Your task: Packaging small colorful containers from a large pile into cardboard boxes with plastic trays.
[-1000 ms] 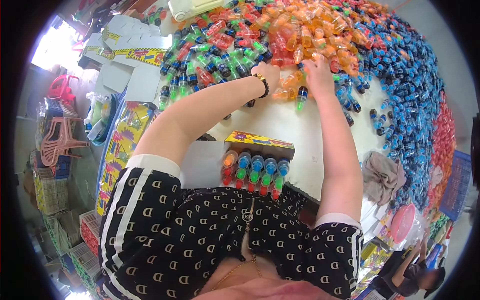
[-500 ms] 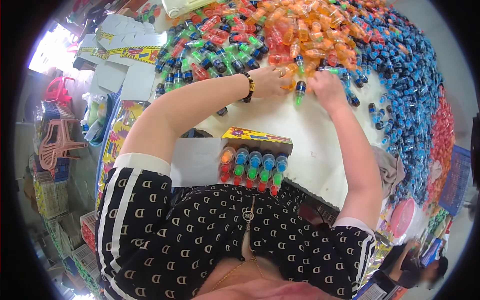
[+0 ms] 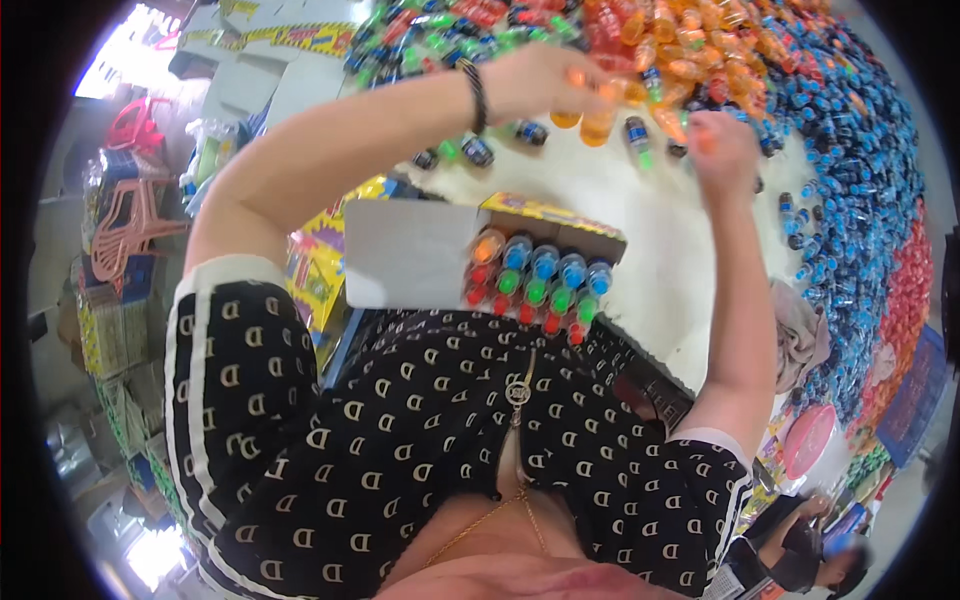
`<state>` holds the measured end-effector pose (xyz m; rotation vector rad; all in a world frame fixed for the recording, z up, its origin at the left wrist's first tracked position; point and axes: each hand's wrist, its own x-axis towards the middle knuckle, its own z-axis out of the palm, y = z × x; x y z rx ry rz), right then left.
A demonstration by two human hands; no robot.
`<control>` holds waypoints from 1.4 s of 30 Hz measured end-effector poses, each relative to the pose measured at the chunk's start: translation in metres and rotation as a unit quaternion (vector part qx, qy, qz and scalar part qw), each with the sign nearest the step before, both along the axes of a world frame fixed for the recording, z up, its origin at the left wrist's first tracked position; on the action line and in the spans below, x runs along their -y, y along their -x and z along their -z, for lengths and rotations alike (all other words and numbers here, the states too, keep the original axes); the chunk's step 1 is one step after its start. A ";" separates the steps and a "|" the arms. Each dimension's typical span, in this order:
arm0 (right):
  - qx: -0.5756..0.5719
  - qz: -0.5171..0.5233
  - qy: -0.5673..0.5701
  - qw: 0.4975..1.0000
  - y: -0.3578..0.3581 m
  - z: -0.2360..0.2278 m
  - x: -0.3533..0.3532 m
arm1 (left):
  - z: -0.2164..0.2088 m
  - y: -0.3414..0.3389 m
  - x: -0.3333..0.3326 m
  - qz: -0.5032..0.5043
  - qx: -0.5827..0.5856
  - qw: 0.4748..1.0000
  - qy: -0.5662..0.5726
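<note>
My left hand (image 3: 545,82) reaches over the near edge of a heap of small capped bottles. It is closed on orange bottles (image 3: 598,122), which hang below its fingers, slightly blurred. My right hand (image 3: 727,150) is a fist farther right, with a bit of orange showing at its fingers; it seems to hold another orange bottle, mostly hidden. Between the hands, a dark bottle with a green cap (image 3: 638,142) lies on the white table (image 3: 640,215). Close to my body stands an open carton (image 3: 612,243), holding rows of bottles with orange, blue, green and red tops.
Blue-capped bottles (image 3: 850,220) pile up along the right, with orange bottles (image 3: 690,45) at the back. Flat printed cartons (image 3: 310,40) lie back left. A grey cloth (image 3: 797,335) and a pink round lid (image 3: 810,440) are at right. Another person (image 3: 800,545) sits lower right.
My left hand has lifted off the heap with orange bottles in it. My right hand has drawn away to the right, closed. The view has shifted, so the carton appears higher and farther right.
</note>
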<state>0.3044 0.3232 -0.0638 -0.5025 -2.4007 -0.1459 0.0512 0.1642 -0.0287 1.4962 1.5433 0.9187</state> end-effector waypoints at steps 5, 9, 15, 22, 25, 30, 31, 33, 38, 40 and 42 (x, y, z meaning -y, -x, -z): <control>-0.089 -0.006 0.230 0.969 -0.028 -0.051 0.069 | -0.042 0.003 0.084 -0.033 0.087 0.994 0.065; -0.083 -0.119 0.345 0.927 -0.033 -0.052 0.117 | -0.027 -0.025 0.125 -0.005 0.141 0.981 0.131; 0.008 -0.244 0.304 0.921 0.011 -0.016 0.164 | 0.012 -0.047 0.140 -0.001 -0.064 0.995 -0.083; -0.002 -0.235 0.511 0.827 0.013 0.005 0.155 | 0.033 -0.043 0.138 0.031 -0.191 0.972 -0.134; -0.002 -0.175 0.504 0.846 0.010 0.009 0.130 | 0.026 -0.040 0.129 0.030 -0.213 0.966 -0.144; -0.029 0.138 0.226 0.964 -0.003 0.048 0.065 | 0.022 -0.018 0.114 0.060 -0.296 0.953 0.010; -0.042 0.151 0.216 0.964 -0.006 0.063 0.065 | 0.019 -0.017 0.107 0.090 -0.295 0.947 0.088; -0.045 0.166 0.177 0.969 0.000 0.077 0.077 | 0.020 -0.015 0.106 0.084 -0.286 0.949 0.098; -0.063 0.212 0.143 0.965 0.014 0.081 0.063 | 0.035 -0.013 0.101 0.075 -0.326 0.940 -0.061; -0.035 0.232 0.232 0.944 0.023 0.074 0.048 | 0.024 -0.027 0.081 0.133 -0.223 0.964 -0.063; 0.014 0.238 0.260 0.936 0.033 0.075 0.036 | 0.017 -0.049 0.062 0.186 -0.187 0.964 -0.018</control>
